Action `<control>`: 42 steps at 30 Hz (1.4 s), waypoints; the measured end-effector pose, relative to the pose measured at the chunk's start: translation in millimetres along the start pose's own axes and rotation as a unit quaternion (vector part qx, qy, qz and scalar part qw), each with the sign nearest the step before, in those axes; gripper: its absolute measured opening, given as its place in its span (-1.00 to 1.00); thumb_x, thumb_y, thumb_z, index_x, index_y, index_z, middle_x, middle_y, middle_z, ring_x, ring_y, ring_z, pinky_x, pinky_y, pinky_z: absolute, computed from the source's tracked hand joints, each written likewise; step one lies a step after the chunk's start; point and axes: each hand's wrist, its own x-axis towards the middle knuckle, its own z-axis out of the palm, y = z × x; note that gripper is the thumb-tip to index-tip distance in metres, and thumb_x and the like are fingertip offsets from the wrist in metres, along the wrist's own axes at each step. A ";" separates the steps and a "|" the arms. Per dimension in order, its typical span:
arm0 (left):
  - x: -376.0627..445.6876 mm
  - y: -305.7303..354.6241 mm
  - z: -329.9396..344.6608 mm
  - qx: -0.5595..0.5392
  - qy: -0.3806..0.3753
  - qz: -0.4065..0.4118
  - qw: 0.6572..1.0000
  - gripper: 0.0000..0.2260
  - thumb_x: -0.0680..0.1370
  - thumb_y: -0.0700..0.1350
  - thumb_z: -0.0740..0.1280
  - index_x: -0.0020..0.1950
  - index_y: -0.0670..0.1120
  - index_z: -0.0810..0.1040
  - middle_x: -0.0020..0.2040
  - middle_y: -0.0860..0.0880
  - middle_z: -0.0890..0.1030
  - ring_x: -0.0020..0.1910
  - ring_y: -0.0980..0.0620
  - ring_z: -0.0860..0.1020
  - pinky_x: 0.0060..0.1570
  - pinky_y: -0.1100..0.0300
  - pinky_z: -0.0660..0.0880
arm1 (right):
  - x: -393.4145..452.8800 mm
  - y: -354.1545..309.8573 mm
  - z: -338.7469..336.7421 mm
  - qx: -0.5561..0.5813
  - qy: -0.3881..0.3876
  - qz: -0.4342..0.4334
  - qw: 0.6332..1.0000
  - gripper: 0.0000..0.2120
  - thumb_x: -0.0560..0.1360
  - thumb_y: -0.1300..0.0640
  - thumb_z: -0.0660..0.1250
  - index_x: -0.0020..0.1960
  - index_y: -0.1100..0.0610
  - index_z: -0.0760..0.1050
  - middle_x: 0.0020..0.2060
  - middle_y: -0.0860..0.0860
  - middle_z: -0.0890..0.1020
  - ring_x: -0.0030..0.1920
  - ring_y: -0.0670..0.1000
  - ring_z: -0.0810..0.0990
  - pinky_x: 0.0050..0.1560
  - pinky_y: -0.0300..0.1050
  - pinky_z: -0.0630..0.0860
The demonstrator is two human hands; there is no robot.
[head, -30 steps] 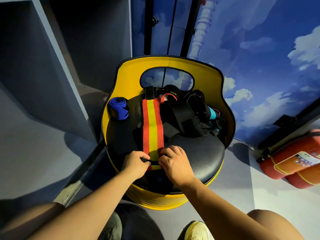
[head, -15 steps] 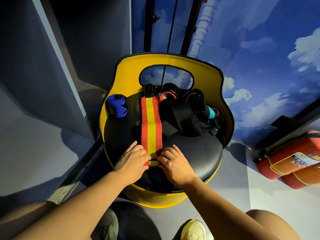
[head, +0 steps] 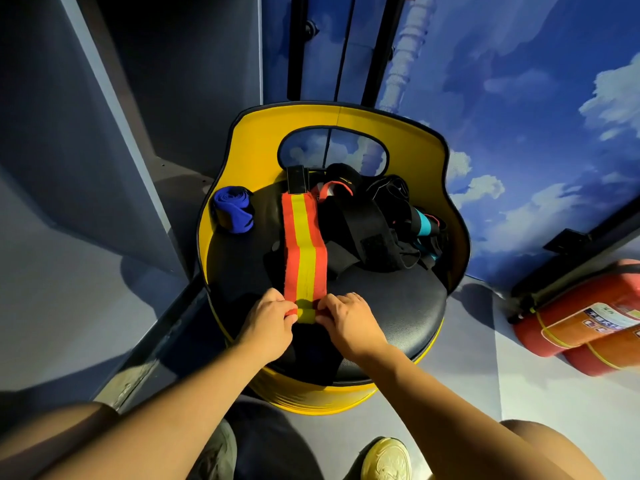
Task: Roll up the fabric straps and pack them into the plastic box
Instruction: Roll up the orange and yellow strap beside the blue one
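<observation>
A red strap with a yellow middle stripe [head: 303, 244] lies lengthwise on the black cushion of a yellow barrel seat [head: 388, 306]. Its near end is curled into a small roll. My left hand [head: 272, 322] pinches the roll's left side and my right hand [head: 349, 322] pinches its right side. A rolled blue strap [head: 232, 211] stands at the seat's back left. A tangle of black straps with teal and red parts [head: 377, 226] is heaped at the back right. No plastic box is in view.
The seat's yellow backrest [head: 346, 119] rises behind the straps. A dark cabinet panel [head: 104, 150] stands to the left. Red fire extinguishers [head: 581, 320] lie on the floor at the right. My shoes [head: 386, 460] are below the seat.
My hands shifted from pressing the strap's near end flat to pinching it at both sides, and the end is now curled into a small roll.
</observation>
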 end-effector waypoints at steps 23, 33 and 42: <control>26.3 -13.9 -9.7 0.066 -0.021 0.078 0.995 -0.63 0.56 0.00 0.44 0.33 -0.06 0.57 0.18 0.06 0.49 0.22 0.03 0.46 0.25 0.14 0.46 | 8.5 5.3 8.2 -0.018 0.047 -0.024 0.998 -0.69 0.49 0.04 0.39 0.20 0.12 0.59 0.09 0.04 0.56 -0.08 0.15 0.56 -0.07 0.13 0.55; 2.5 -7.2 -17.1 -0.004 -0.004 0.046 0.999 -0.77 0.56 -0.02 0.42 0.21 0.01 0.57 0.07 0.02 0.61 0.07 -0.03 0.58 0.05 0.07 0.54 | -4.0 -2.2 -0.5 0.108 0.016 0.029 0.994 -0.76 0.51 0.10 0.36 0.15 0.12 0.50 -0.01 0.05 0.59 -0.01 0.11 0.54 0.01 0.11 0.51; 9.1 -2.9 -9.2 -0.071 -0.016 -0.060 0.996 -0.73 0.61 0.00 0.36 0.28 -0.04 0.60 0.21 0.00 0.52 0.23 -0.03 0.51 0.19 0.14 0.46 | 3.9 -2.4 -2.0 0.161 -0.007 0.073 0.984 -0.77 0.59 0.11 0.33 0.20 0.17 0.60 0.09 0.08 0.52 0.09 0.07 0.52 0.18 -0.11 0.46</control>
